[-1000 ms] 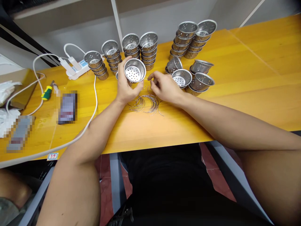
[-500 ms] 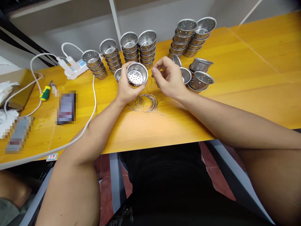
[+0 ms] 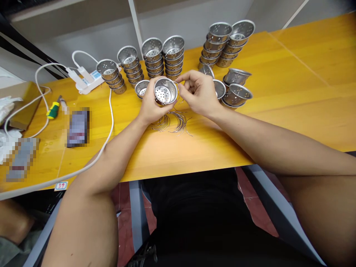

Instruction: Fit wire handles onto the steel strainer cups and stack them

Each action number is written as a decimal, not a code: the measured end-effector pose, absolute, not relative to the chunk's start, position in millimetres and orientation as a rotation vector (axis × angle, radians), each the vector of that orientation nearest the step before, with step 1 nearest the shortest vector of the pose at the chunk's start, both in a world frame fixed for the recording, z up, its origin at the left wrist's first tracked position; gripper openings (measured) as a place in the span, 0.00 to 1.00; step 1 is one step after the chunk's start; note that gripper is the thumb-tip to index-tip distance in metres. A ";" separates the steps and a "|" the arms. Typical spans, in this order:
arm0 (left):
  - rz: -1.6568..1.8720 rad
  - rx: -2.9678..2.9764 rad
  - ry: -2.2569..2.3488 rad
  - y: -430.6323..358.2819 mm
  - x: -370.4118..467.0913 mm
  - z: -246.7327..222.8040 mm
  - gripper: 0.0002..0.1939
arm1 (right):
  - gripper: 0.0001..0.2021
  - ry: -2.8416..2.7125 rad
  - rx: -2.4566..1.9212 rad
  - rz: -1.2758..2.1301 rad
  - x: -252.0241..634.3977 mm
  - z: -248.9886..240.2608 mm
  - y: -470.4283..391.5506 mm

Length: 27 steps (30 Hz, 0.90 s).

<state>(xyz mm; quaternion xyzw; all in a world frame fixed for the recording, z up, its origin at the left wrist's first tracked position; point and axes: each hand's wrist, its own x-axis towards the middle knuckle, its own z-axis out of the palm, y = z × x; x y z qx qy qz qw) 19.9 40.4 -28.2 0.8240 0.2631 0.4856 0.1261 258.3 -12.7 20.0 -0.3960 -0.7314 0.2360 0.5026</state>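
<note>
- Gripping a perforated metal cup in the left hand, with fingers and thumb curled round its wall and its mouth tipped toward the camera, above the worktop.
- Pinching a thin metal wire between thumb and forefinger of the right hand, nearly closed, with the wire at the cup's rim; too fine to tell whether through a hole.
- Showing a loose pile of curved wires just below the cup.
- Showing cup stacks behind, and a screwdriver at left.
</note>
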 end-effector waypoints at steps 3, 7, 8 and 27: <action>1.415 2.404 0.741 38.1 21.8 -27.2 0.50 | 0.33 -1.775 -1.001 0.579 257.4 21.9 -15.4; 1.398 2.402 0.732 36.2 23.0 -25.5 0.52 | 0.32 -1.764 -1.022 0.570 255.6 23.4 -17.2; 1.391 2.402 0.736 35.9 23.3 -25.3 0.53 | 0.32 -1.758 -1.023 0.563 255.1 23.7 -17.5; 1.299 2.439 0.681 23.7 29.6 -22.0 0.55 | 0.29 -1.700 -0.921 0.642 240.7 34.7 -36.6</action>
